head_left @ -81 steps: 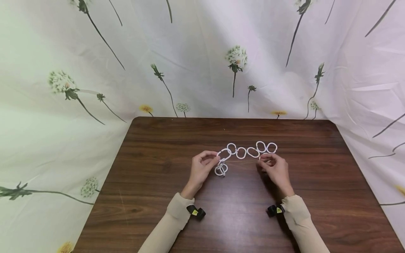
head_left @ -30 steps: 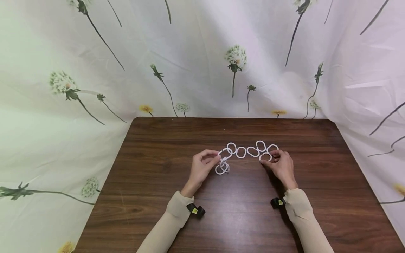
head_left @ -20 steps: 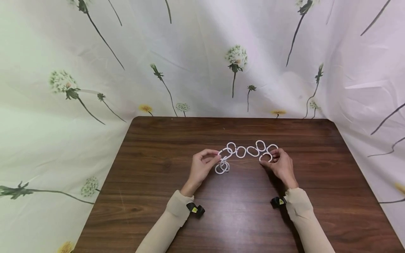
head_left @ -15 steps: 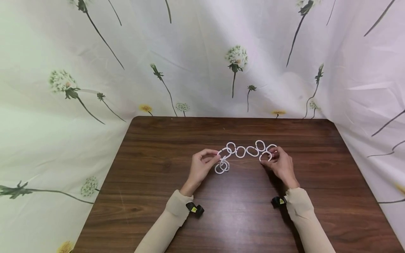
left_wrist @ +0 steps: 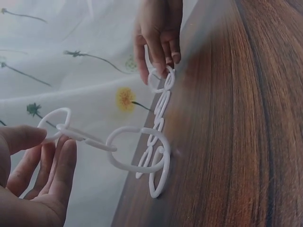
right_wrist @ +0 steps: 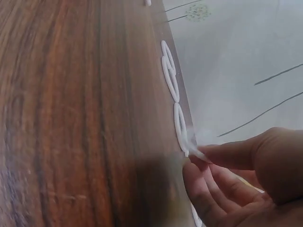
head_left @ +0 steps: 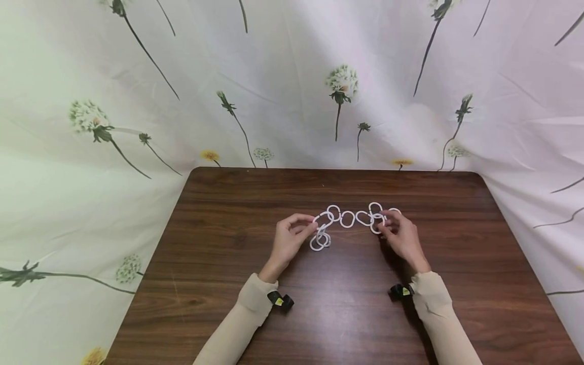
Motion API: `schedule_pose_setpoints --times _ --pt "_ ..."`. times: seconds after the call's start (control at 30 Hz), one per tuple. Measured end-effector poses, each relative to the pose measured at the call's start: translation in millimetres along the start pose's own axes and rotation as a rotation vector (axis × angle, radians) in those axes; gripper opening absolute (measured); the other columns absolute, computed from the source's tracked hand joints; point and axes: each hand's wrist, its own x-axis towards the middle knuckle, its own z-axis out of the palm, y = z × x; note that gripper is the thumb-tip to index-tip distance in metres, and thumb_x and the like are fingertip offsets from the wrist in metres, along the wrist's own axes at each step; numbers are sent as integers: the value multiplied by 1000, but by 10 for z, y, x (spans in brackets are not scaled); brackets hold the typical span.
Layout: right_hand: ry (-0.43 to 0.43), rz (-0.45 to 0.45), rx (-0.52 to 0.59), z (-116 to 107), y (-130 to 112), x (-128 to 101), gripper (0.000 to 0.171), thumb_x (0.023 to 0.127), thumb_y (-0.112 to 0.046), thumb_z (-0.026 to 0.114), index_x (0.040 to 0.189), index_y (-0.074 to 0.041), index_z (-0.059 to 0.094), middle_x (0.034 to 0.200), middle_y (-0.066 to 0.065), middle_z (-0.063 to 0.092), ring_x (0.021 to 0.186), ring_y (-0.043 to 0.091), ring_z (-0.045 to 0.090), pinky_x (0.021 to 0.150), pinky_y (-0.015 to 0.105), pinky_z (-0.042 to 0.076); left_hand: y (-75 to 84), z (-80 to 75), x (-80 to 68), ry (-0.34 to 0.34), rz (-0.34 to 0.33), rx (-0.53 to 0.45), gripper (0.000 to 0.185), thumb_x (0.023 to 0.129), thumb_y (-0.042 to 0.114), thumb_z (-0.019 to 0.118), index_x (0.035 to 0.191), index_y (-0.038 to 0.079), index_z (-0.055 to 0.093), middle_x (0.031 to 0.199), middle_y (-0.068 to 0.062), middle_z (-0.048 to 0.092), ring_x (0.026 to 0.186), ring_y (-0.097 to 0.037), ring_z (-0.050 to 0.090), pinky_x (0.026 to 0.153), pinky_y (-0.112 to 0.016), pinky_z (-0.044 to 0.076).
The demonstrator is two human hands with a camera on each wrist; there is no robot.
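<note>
A chain of white plastic rings (head_left: 348, 219) lies across the middle of the brown wooden table (head_left: 228, 238). My left hand (head_left: 314, 226) pinches the ring at the chain's left end, lifted a little, and two linked rings (head_left: 319, 241) hang from it onto the table. In the left wrist view that pinched ring (left_wrist: 54, 124) sits between my thumb and fingers. My right hand (head_left: 382, 224) pinches a white ring (head_left: 376, 224) tilted against the chain's right end. The right wrist view shows my fingertips (right_wrist: 199, 158) closed on that ring (right_wrist: 189, 150). My fingers partly hide the rightmost ring (head_left: 395, 210).
A pale curtain printed with dandelions (head_left: 339, 83) hangs behind and on both sides of the table. Small black devices sit at my left wrist (head_left: 280, 301) and my right wrist (head_left: 399, 290). Bare wood lies in front of and behind the chain.
My right hand has shifted slightly left and brought its ring up against the chain's right end, tilting it. My left hand has held still with its ring.
</note>
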Motion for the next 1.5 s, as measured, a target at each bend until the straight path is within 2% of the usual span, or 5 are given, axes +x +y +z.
schedule_pose_setpoints --times 0.3,0.63,0.9,1.03,1.5 --pt "-36 -1 78 29 -96 -22 33 88 -7 72 120 -3 65 95 21 73 72 4 70 57 24 59 -7 21 -2 -2 -12 13 28 88 8 73 108 -9 66 101 -24 68 86 -30 72 82 -48 60" --pt "-25 -106 130 82 -402 -48 32 86 -14 76 117 -8 70 95 17 75 81 22 75 69 17 58 -8 46 -4 -9 -36 -2 25 88 4 72 109 -9 67 103 -28 67 83 -19 72 74 -23 60" --pt "-99 -95 194 9 -867 -124 34 87 -3 72 120 3 66 100 26 72 86 39 72 69 27 61 -2 58 -7 -23 -48 24 25 88 2 71 108 -11 66 105 -29 67 92 -44 69 74 -27 60" --pt "-112 -104 187 -13 -999 -142 34 88 -3 71 121 4 66 100 26 72 86 38 73 69 27 61 0 80 -18 -11 -31 28 24 87 6 74 107 -7 68 105 -25 68 86 -29 72 71 -20 57" --pt "-82 -153 326 158 -833 -48 33 86 -15 76 118 -8 71 102 22 72 83 12 73 70 24 61 265 148 -73 -43 -43 36 24 88 0 70 107 -13 65 104 -30 67 89 -44 70 78 -44 61"
